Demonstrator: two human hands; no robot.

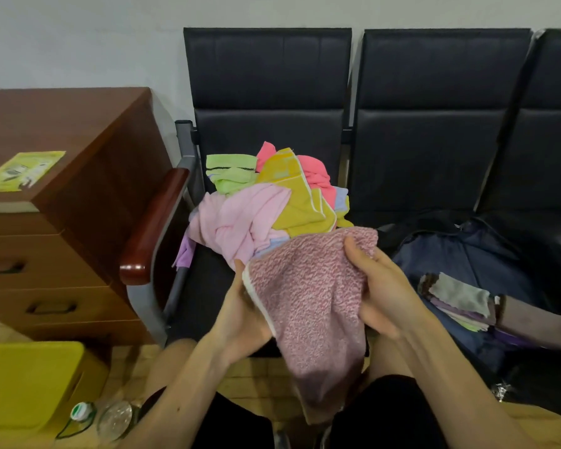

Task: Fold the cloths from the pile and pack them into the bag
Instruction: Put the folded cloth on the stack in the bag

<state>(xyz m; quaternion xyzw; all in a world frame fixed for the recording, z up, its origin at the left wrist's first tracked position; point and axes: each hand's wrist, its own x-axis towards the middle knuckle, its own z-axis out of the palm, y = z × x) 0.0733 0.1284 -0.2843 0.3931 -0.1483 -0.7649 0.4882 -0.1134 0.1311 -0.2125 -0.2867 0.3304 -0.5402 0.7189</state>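
Observation:
A mottled pink terry cloth [308,306] hangs between both hands above the front edge of the left seat. My left hand [240,315] grips its white-trimmed left edge. My right hand [381,293] holds its upper right corner. Behind it, a pile of cloths [266,202] in light pink, yellow, green and coral lies on the left black seat. An open dark blue bag [467,254] rests on the middle seat to the right, with several folded cloths [460,303] stacked inside.
A row of black padded chairs [434,124] stands against the wall, with a wooden armrest [153,228] on the left. A brown drawer cabinet [46,222] bears a green leaflet [23,170]. A yellow box [30,384] and bottles [110,419] sit on the floor.

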